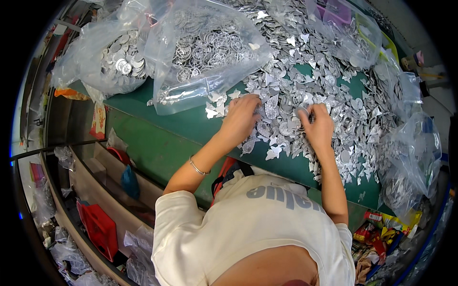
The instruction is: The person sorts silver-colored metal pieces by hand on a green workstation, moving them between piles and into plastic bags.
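Observation:
A wide pile of small silver-grey metal pieces (pixel 281 126), flat and of many shapes, spreads over the green table (pixel 181 127). At its left edge, my left hand (pixel 242 118) reaches in with the fingers curled and closed among the pieces; whatever they hold is hidden. My right hand (pixel 318 125) is over the middle of the pile, thumb and fingers pinching a round grey metal disc (pixel 302 111). Several star-like pieces (pixel 217 105) lie loose just left of my left hand.
Beyond my hands lies a clear plastic bag (pixel 167 93) of ring-shaped pieces; another bag (pixel 86 57) holds round discs. More plastic bags (pixel 410 152) hang along the right edge. A purple basket (pixel 336 13) stands far right. Lower left are a brown drawer (pixel 112 195) and a red container (pixel 101 229).

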Available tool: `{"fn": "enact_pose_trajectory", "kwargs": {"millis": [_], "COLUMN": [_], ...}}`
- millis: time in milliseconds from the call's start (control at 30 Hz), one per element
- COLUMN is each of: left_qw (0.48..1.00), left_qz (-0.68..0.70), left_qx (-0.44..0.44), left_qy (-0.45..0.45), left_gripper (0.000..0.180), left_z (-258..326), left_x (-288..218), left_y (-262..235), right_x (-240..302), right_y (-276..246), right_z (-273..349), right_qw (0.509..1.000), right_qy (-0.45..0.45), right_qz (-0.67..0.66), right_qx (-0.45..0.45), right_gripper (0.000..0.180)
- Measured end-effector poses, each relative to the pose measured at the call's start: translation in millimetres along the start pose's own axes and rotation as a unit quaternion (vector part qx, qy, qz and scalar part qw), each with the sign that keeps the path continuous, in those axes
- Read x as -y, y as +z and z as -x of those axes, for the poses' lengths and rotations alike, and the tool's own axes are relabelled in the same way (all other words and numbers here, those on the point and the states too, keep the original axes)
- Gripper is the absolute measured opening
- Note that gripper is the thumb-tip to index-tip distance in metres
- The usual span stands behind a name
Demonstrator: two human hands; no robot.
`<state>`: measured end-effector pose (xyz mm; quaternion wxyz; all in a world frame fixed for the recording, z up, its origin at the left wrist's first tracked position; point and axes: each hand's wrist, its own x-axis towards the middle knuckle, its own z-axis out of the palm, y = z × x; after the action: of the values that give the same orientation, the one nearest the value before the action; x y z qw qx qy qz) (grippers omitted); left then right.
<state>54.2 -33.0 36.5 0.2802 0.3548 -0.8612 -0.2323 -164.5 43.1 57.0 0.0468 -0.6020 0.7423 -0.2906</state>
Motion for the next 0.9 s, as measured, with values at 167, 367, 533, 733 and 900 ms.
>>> {"fn": "enact_pose_trajectory", "kwargs": {"millis": [167,367,533,733,900], "left_qw": [0.979,0.840,0.667,0.918,0.983], "left_qz": [0.166,0.504,0.653,0.340,0.098], "left_qx": [-0.081,-0.070,-0.022,0.040,0.028], "left_qy": [-0.083,-0.191,-0.358,-0.197,-0.150], "left_gripper": [0.021,0.028,0.023,0.027,0.034], "left_z": [2,-15,-29,-30,-33], "left_x": [3,-3,-23,-24,-37], "left_y": [10,7,8,21,24], "right_x": [-27,-14,-24,-11,-53], "right_y": [-3,-32,-6,-1,-5], "right_z": [6,-8,-15,-18,-1], "right_qw": [0.830,0.546,0.972,0.999,0.895], "right_qy": [0.283,0.351,0.088,-0.009,0.106], "right_qz": [-0.478,-0.761,-0.218,-0.001,-0.429], "right_qx": [0.045,0.015,0.021,0.033,-0.056], "right_gripper": [0.015,0.022,0.015,0.014,0.013]}}
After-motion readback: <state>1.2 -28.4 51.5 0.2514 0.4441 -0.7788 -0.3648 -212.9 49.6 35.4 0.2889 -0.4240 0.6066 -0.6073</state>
